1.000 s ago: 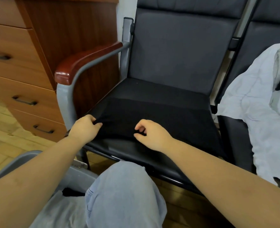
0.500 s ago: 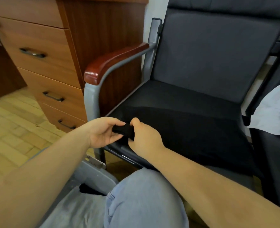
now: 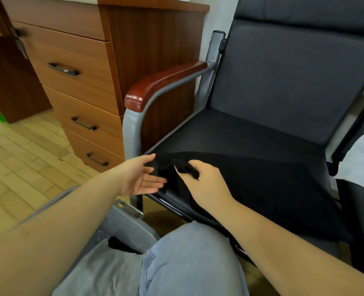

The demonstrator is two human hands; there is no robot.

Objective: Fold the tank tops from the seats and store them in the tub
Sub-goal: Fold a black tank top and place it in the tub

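A black tank top (image 3: 251, 184) lies spread flat on the seat of a dark chair (image 3: 283, 86), covering its front half. The right hand (image 3: 204, 182) pinches a bunched edge of the fabric near the seat's front left corner, fingers curled round it. The left hand (image 3: 140, 176) is just beside it, palm up, fingers straight and spread, holding nothing. A grey tub (image 3: 123, 223) stands on the floor below the hands, with grey cloth inside. A white garment (image 3: 362, 159) lies on the neighbouring seat at the right. A wooden drawer unit (image 3: 87, 82) stands left of the chair.
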